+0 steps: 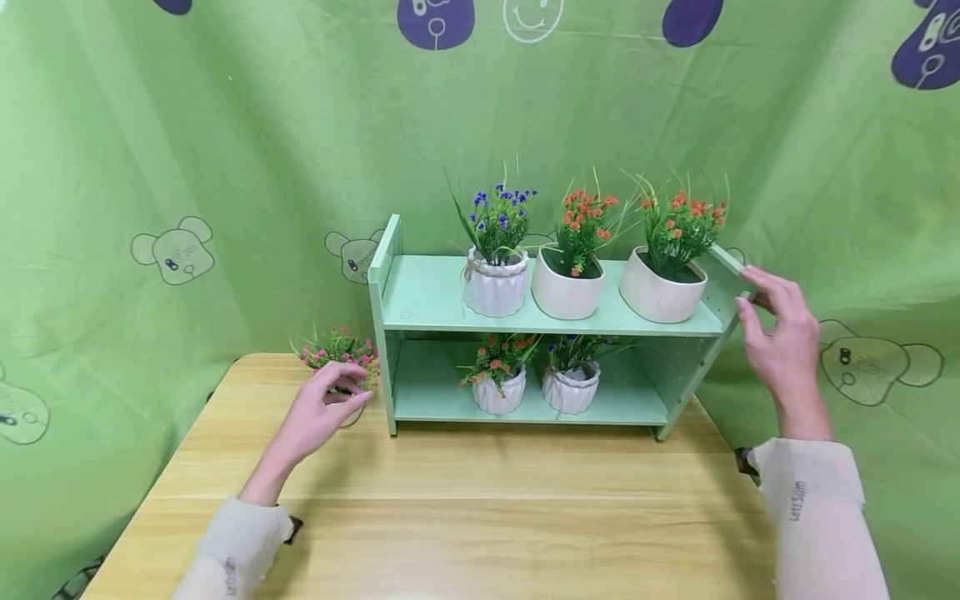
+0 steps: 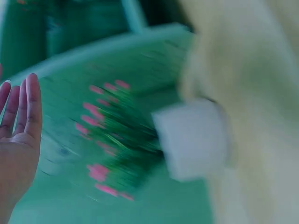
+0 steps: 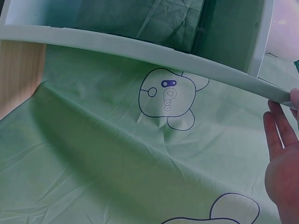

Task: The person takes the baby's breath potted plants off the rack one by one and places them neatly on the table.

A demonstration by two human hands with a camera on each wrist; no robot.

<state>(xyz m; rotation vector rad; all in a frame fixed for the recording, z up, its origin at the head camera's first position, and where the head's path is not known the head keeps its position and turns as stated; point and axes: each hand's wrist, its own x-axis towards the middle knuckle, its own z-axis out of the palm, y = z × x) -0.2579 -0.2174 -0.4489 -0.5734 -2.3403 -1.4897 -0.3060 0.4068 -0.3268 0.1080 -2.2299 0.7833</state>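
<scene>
A two-tier pale green shelf (image 1: 525, 328) stands on the wooden table. My right hand (image 1: 787, 333) is at its right side panel; in the right wrist view the thumb and fingers of that hand (image 3: 282, 158) pinch the panel's edge. Left of the shelf, my left hand (image 1: 318, 412) hovers before a potted plant with pink flowers (image 1: 337, 346), partly hiding it. The blurred left wrist view shows this left hand (image 2: 21, 135) holding nothing, apart from the plant's white pot (image 2: 191, 140).
On the top tier stand a purple-flowered pot (image 1: 495, 283) and two orange-flowered pots, one in the middle (image 1: 567, 293) and one at right (image 1: 662, 292). Below sit a red-orange-flowered pot (image 1: 500, 393) and a blue-flowered pot (image 1: 572, 390). Green cloth (image 1: 262, 125) hangs behind the table (image 1: 510, 533).
</scene>
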